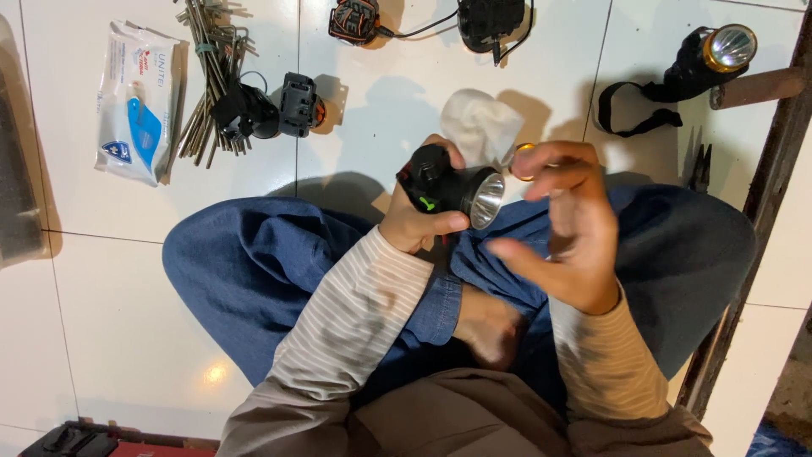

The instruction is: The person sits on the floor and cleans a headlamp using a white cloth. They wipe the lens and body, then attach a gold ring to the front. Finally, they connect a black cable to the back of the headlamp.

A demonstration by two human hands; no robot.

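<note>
Here the left hand [420, 222] has its fingers wrapped around a black flashlight head [452, 188], while the right hand [568, 233] pinches a small gold ring [523, 152].

On the floor [127, 279] I see a wet-wipe packet [135, 101], bundled metal rods [207, 76], a black headlamp [271, 110], possibly pliers [700, 169], and a gold-rimmed torch [715, 55].
</note>
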